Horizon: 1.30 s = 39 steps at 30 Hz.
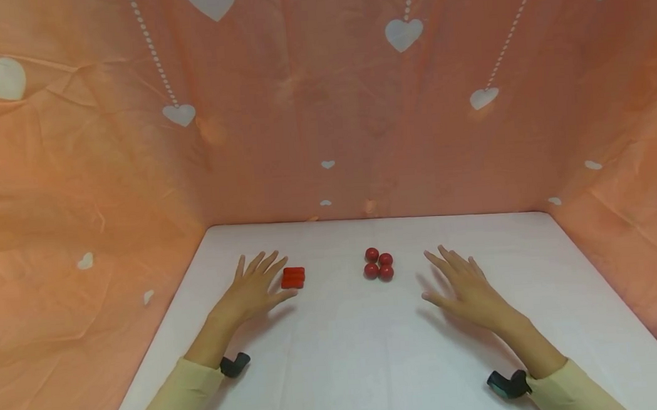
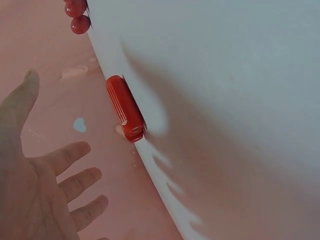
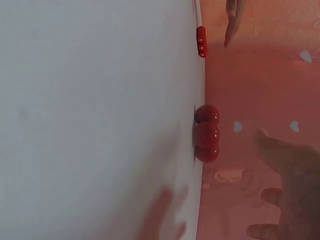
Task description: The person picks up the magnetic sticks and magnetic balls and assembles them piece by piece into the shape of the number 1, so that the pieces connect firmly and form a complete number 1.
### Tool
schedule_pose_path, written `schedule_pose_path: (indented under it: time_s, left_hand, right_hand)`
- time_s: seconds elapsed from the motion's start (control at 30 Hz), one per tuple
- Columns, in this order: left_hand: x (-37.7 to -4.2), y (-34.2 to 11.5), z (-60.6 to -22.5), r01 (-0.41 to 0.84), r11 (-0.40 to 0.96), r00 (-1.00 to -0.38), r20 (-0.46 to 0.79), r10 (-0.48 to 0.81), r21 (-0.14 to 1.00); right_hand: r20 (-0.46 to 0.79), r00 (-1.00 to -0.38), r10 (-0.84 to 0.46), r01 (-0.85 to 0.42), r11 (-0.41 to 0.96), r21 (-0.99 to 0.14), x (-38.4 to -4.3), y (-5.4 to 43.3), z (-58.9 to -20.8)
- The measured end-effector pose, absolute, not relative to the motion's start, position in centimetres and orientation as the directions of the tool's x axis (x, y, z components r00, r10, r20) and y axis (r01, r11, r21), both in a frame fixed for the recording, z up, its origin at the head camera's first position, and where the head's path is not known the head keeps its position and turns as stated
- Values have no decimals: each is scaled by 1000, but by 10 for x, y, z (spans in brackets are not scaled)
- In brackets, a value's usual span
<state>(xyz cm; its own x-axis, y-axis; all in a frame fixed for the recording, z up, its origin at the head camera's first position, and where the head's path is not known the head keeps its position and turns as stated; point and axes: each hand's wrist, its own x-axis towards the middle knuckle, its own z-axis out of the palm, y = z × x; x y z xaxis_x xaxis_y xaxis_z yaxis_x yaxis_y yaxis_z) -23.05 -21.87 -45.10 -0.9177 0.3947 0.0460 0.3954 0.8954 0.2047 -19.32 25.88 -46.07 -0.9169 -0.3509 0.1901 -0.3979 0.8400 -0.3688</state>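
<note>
My left hand (image 1: 251, 291) hovers over the table with fingers spread and straight, holding nothing. Just to the right of its fingers and thumb lies a tight group of short red bars (image 1: 293, 277). In the left wrist view the nearest bar (image 2: 120, 102) has rounded ends and pale lines along its side. Several glossy red balls (image 1: 379, 271) sit clustered near the middle of the table, bunched together in the right wrist view too. To the right of the balls (image 3: 206, 134), my right hand (image 1: 466, 287) also hovers, fingers extended and apart, with nothing in its grasp.
The white table (image 1: 338, 355) ends at an orange-pink cloth backdrop (image 1: 278, 120) printed with pale hearts, which rises behind it and on both sides. Each wrist carries a small black camera, one at the left sleeve (image 1: 173, 396) and one at the right sleeve (image 1: 571, 391).
</note>
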Motion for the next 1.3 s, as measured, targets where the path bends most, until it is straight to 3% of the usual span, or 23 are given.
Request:
schedule_pose_path:
  time_s: [0.97, 1.3]
  left_hand:
    - [-265, -201, -449, 371, 877, -909, -72, 410, 304]
    - [-277, -198, -450, 426, 869, -890, -60, 453, 252]
  right_hand:
    - [143, -900, -413, -429, 777, -461, -222, 224, -476]
    - [127, -904, -409, -411, 744, -527, -230, 216, -479]
